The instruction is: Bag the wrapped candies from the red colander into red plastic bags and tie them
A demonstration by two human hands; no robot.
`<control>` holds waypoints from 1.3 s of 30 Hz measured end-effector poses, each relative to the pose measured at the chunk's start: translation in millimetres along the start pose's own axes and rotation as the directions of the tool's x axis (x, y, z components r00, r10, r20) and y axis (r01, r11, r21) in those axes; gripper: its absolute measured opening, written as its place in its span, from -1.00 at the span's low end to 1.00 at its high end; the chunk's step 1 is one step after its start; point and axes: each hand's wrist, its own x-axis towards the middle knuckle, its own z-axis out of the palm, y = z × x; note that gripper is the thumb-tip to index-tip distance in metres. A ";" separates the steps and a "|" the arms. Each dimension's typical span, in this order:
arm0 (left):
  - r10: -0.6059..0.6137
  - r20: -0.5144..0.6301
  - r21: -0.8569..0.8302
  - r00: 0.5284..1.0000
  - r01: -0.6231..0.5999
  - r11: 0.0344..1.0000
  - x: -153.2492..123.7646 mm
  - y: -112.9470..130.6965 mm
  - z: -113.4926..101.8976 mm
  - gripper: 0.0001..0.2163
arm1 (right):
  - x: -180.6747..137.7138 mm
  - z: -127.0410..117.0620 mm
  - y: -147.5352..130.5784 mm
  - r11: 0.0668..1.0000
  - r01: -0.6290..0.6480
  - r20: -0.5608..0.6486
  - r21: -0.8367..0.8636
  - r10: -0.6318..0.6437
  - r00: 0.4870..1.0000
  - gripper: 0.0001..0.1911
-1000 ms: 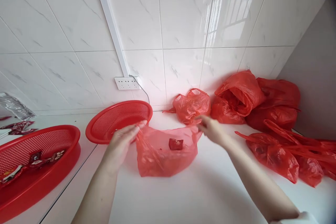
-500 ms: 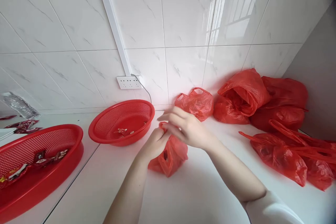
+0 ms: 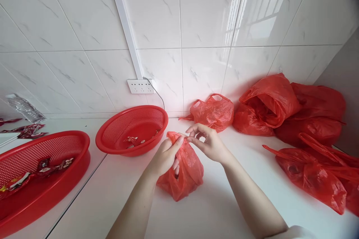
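Observation:
A small red plastic bag (image 3: 187,173) stands on the white counter (image 3: 213,209) in front of me, its top gathered together. My left hand (image 3: 165,157) is closed round the bunched top and handles of this bag. Just to the right, my right hand (image 3: 209,142) pinches the tip of a handle with thumb and forefinger, its other fingers curled and spread above. What lies inside the bag is hidden by the plastic.
A red mesh basket (image 3: 131,129) with a few wrapped sweets stands left of the bag. A larger red basket (image 3: 42,171) with sweets sits at the far left. Several filled red bags (image 3: 280,108) pile by the wall at right, and one small tied bag (image 3: 213,112) lies behind my hands.
A second ago both hands held the bag spread wide with a red sweet visible inside. The hands came together, bunching the top shut, and now work the handles.

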 end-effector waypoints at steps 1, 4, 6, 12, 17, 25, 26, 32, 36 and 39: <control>-0.023 0.016 -0.078 1.000 0.024 0.997 0.7 1.1 -0.9 -0.60 | 0.3 -3.6 1.5 1.000 -0.010 -0.014 0.015 0.010 1.000 -0.87; -0.082 0.095 -0.321 0.992 0.108 0.941 3.8 4.7 -5.8 -0.62 | -1.6 -15.2 5.0 0.997 -0.024 -0.062 0.072 0.029 0.998 -0.85; -0.111 0.144 -0.443 0.983 0.164 0.881 6.4 5.6 -8.9 -0.63 | -5.2 -22.1 3.3 0.994 -0.007 -0.078 0.114 0.016 0.997 -0.87; -0.132 0.178 -0.687 0.975 0.219 0.693 14.9 -0.1 -11.0 -0.79 | -18.5 -33.3 -18.7 0.990 0.121 0.175 0.070 -0.132 0.976 -0.89; 0.030 0.268 -0.419 0.963 0.088 0.904 6.1 4.0 -10.2 -0.66 | -15.3 -26.6 -18.8 0.996 0.057 0.302 0.064 -0.073 0.950 -0.93; 0.328 0.092 0.591 0.940 -0.317 0.742 -10.0 11.6 -7.3 -0.80 | 0.9 5.6 17.7 0.935 -0.199 0.291 0.295 0.110 0.950 -0.63; 0.393 0.076 0.589 0.916 -0.359 0.724 -8.7 11.1 -8.3 -0.82 | 1.3 7.1 20.3 0.939 -0.216 0.301 0.269 0.131 0.945 -0.61; 0.544 0.010 0.256 0.839 -0.528 0.810 -1.8 9.0 -13.4 -0.77 | 1.9 4.2 16.9 0.959 -0.175 0.247 0.222 0.118 0.962 -0.73; 0.488 -0.036 0.058 0.872 -0.485 0.872 1.5 5.2 -14.5 -0.73 | 3.0 1.8 12.4 0.978 -0.116 0.143 0.175 0.091 0.985 -0.72; 0.454 -0.092 0.002 0.886 -0.455 0.890 4.3 3.4 -13.9 -0.73 | 4.2 2.2 14.1 0.969 -0.086 -0.020 0.232 0.094 0.995 -0.78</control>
